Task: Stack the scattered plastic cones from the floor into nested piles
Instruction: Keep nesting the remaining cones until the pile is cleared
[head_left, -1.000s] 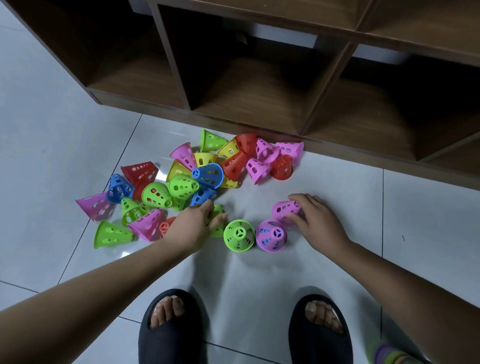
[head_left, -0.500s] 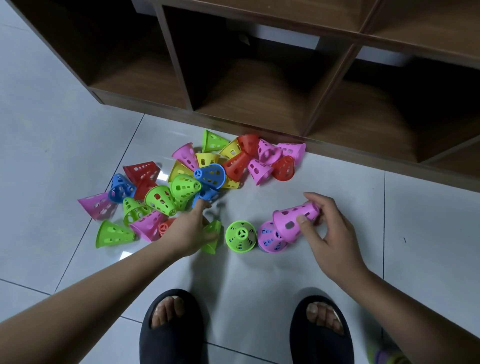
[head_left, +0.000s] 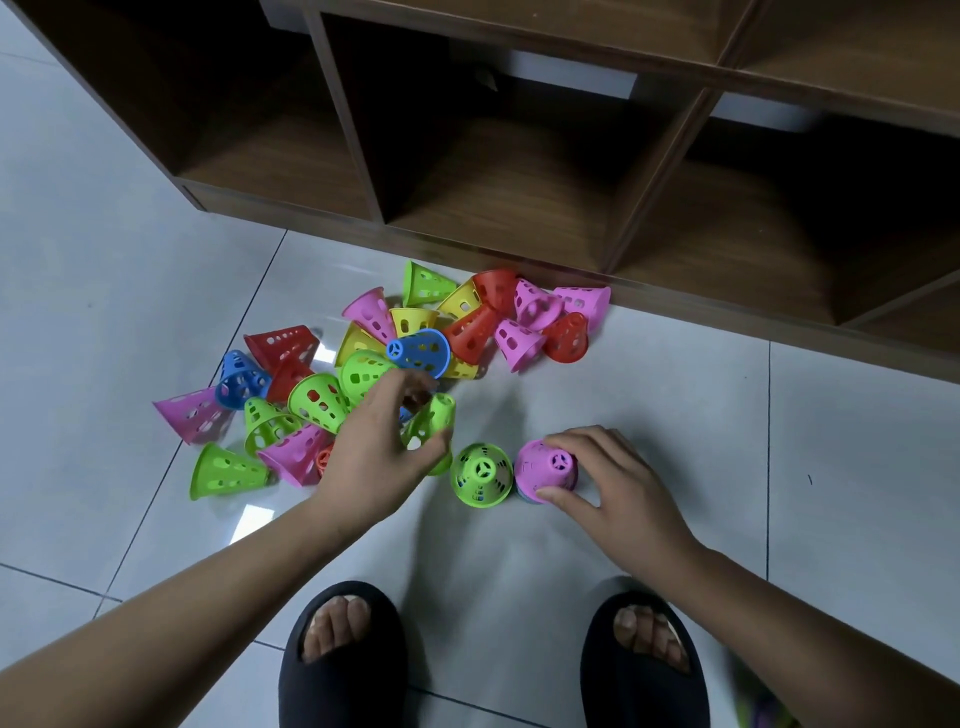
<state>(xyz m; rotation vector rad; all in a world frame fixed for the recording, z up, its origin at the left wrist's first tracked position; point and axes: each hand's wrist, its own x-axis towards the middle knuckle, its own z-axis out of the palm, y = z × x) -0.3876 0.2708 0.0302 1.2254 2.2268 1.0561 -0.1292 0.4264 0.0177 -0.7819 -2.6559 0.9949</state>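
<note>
Gripping a tilted green cone in left hand, right hand clasping upright pink cone

Shelf unit: dark wood, cubbies stood open.
Floor: pale tiles.
Left slipper: black, open-toed.
Right slipper: matched it.

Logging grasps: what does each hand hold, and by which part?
Left hand grips a green perforated plastic cone by its side wall, near the wide end. Right hand clasps the upright pink plastic cone around its sides.
</note>
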